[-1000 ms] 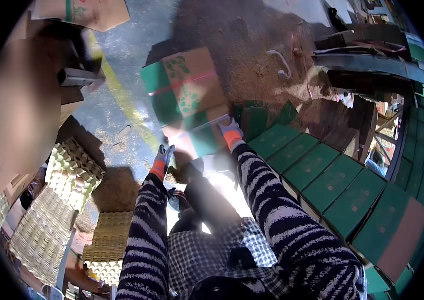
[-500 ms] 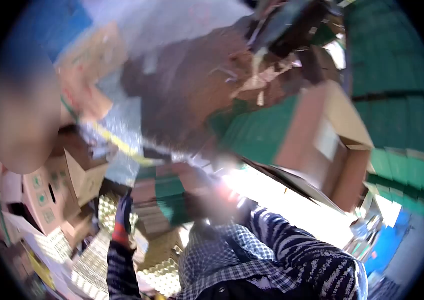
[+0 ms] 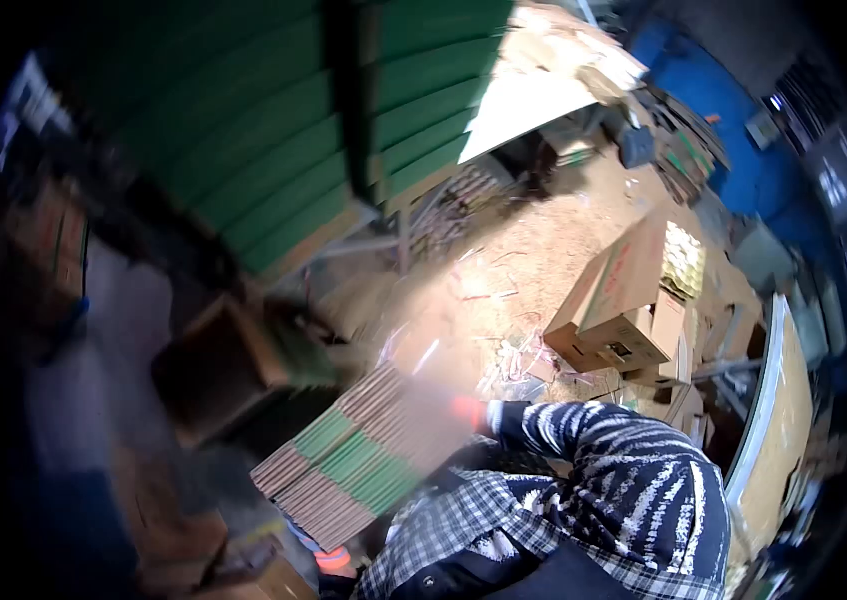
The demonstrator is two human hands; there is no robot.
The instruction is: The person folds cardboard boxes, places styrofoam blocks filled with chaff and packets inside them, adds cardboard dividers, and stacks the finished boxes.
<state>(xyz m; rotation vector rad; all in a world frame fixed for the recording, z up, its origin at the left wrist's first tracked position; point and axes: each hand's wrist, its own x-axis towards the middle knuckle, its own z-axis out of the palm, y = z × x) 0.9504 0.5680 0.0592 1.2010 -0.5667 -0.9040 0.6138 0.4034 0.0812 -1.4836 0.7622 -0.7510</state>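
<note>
A bundle of flattened brown and green cardboard boxes (image 3: pixel 349 460) is held close in front of my body, tilted, with its layered edges showing. My right hand (image 3: pixel 459 410), blurred, grips the bundle's right side, at the end of the striped sleeve. Near the bundle's lower left edge is my left hand (image 3: pixel 319 545); its orange cuff shows, while the fingers are mostly hidden beneath the cardboard. A pink strap or light streak shows near the bundle's top.
Green stacked boxes (image 3: pixel 434 90) rise at the upper left and middle. Open brown cartons (image 3: pixel 614 300) with egg trays (image 3: pixel 683 262) stand at right. An open box (image 3: pixel 219 365) is at left. Scraps litter the sandy floor (image 3: pixel 534 245); a pale-edged board (image 3: pixel 776 430) stands at far right.
The bundle has come off the floor area and up against my body. My view has swung round from the row of green boxes to stacked boxes and a littered floor.
</note>
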